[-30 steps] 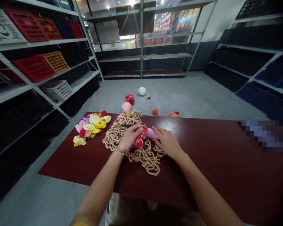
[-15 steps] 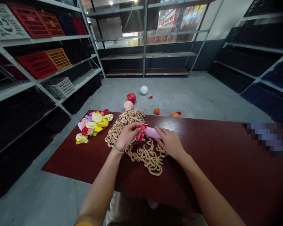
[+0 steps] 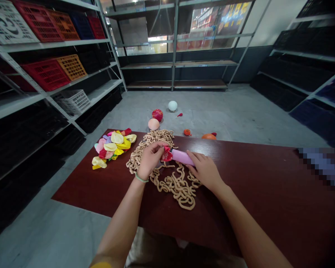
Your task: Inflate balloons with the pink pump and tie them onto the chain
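Observation:
My left hand (image 3: 150, 160), with a pale green band at the wrist, pinches a limp red balloon (image 3: 167, 154) with light markings. My right hand (image 3: 205, 169) is wrapped round a lilac balloon pump (image 3: 182, 157), a smooth tube lying roughly level above the table. A small dark part shows at the pump's left end, close beside the balloon; whether they touch I cannot tell. Below and behind both hands lies a long heap of tan twisted cord (image 3: 181, 188), like knotted loops. Several uninflated balloons (image 3: 113, 147) in yellow, pink, red and purple are piled to the left.
The dark red-brown table (image 3: 80, 190) spans the foreground. On the floor beyond it are a white balloon (image 3: 172, 106), a red one (image 3: 157, 115), a peach one (image 3: 153, 124) and an orange one (image 3: 209, 136). Shelves with crates (image 3: 46, 74) stand left.
My left hand has drawn the red balloon slightly leftward from the pump's end, where a dark part now shows. My right hand still grips the pump. The whole view has shifted a little.

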Demonstrator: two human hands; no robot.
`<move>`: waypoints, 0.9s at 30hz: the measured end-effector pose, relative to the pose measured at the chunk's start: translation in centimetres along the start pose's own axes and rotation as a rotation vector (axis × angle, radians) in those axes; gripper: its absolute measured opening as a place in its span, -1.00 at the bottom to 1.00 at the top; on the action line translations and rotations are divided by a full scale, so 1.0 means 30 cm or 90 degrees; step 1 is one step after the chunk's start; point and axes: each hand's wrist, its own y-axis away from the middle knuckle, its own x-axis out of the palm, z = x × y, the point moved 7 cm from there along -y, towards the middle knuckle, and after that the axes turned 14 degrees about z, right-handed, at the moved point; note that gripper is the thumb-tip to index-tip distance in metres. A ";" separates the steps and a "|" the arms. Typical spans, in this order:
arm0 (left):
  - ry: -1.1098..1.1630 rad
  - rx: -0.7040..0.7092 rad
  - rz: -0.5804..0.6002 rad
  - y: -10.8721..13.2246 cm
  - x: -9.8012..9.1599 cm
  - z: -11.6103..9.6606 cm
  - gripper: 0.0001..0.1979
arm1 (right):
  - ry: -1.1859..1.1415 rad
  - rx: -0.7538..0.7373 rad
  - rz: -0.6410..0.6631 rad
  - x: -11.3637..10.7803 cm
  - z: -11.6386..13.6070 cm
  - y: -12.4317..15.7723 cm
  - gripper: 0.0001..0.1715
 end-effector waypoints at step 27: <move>0.681 0.050 -0.267 -0.006 -0.210 0.137 -0.86 | 0.017 0.039 -0.057 -0.046 0.060 0.007 -0.52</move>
